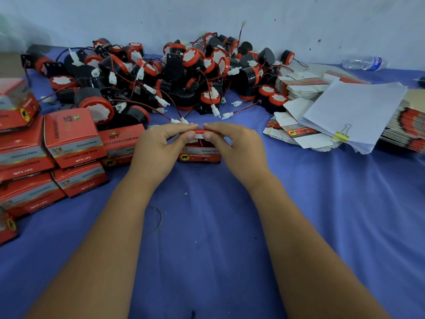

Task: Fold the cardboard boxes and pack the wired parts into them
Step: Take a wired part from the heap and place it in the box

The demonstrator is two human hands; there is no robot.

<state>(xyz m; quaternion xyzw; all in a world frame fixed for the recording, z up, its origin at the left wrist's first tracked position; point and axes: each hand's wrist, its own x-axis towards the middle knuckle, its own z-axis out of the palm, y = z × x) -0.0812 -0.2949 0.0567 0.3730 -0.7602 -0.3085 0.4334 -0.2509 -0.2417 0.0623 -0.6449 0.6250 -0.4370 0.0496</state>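
Observation:
A small red cardboard box (199, 155) stands on the blue cloth at the centre. My left hand (158, 148) and my right hand (236, 146) grip it from either side, fingers and thumbs pinching its top flap (199, 135). The flap is partly down, and a bit of red wire shows in the gap. Behind the box lies a big pile of black and red wired parts (184, 74) with white plugs. Flat unfolded boxes (296, 132) are stacked at the right.
Several closed red boxes (69, 139) are piled at the left. A clipped sheaf of white paper (351, 111) rests on the flat boxes at right. A plastic bottle (361, 63) lies by the wall. A loose thin wire (156, 219) lies on the cloth between my forearms.

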